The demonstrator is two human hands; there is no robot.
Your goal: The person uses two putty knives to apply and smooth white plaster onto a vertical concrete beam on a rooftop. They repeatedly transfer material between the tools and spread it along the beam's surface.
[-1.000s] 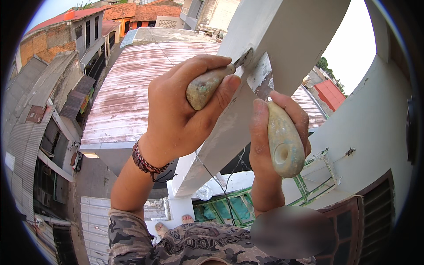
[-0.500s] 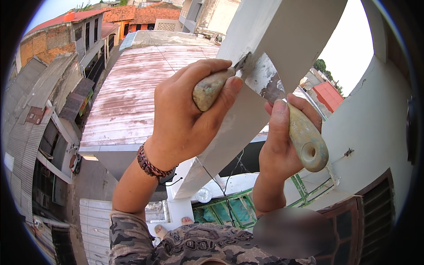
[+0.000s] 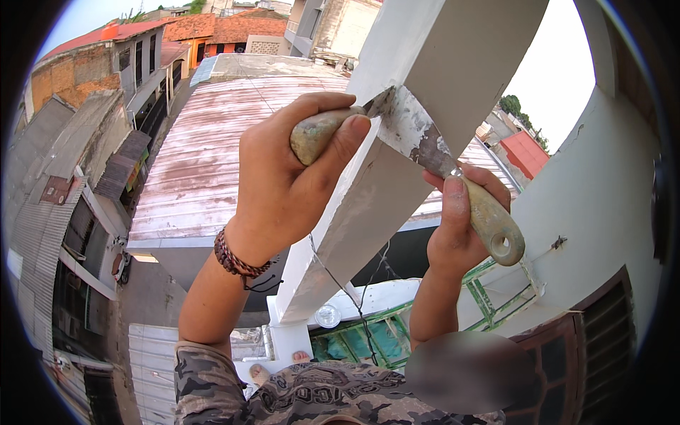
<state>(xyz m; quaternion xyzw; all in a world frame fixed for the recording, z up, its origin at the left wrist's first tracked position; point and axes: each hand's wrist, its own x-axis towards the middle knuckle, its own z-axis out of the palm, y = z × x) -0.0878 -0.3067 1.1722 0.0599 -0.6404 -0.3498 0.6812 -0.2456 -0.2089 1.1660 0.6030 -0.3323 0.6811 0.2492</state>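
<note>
My left hand [image 3: 280, 170] is closed round the worn, pale handle of a putty knife [image 3: 319, 134]. Only part of its dark blade shows, beside the corner of a light grey pillar [image 3: 464, 64]. From the other side, my right hand [image 3: 453, 234] grips a second putty knife [image 3: 498, 230], which has a hole in its handle end. Its broad metal blade, patched with white and grey residue, lies across the pillar's face. The two blades meet or overlap near the corner; whether they touch is hard to tell.
Below the pillar are a green metal frame [image 3: 489, 294], hanging dark wires [image 3: 363, 312] and a clear round container [image 3: 327, 316] on a ledge. A rusty corrugated roof [image 3: 191, 156] spreads out at the left, with a street far below. A white wall [image 3: 595, 205] curves along the right.
My left hand and its putty knife have shifted slightly left and down. The right putty knife's blade has slid left to the pillar's corner, closer to the other blade.
</note>
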